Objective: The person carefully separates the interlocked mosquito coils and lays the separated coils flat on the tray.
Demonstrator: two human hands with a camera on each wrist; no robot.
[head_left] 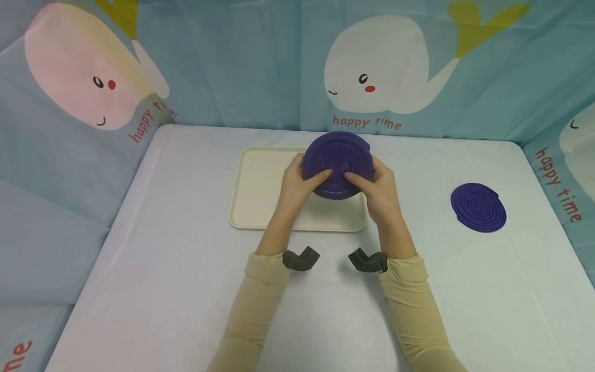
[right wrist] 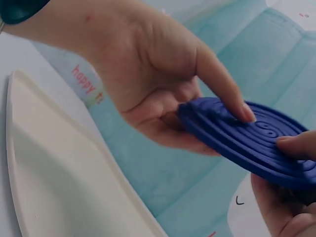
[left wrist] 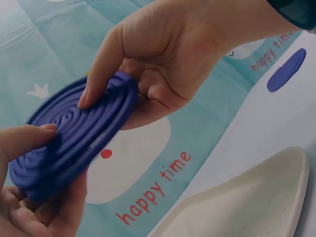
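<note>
Left hand (head_left: 294, 187) and right hand (head_left: 383, 192) pinch one purple-blue spiral disc (head_left: 338, 152).

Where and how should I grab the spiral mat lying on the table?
Come from above with your right hand once free, as it's nearer, and probably pinch the mat across opposite edges of its rim: it lies flat, looks thin and is round.

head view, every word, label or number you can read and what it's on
"happy time": back cloth, below the white whale.
"happy ti…e": left cloth, beside the pink whale, partly lost in a fold.
"happy time": right cloth.
"me": left cloth, lower down, cut off at the picture's edge.
None readable on the held purple disc, other purple disc or tray.
</note>
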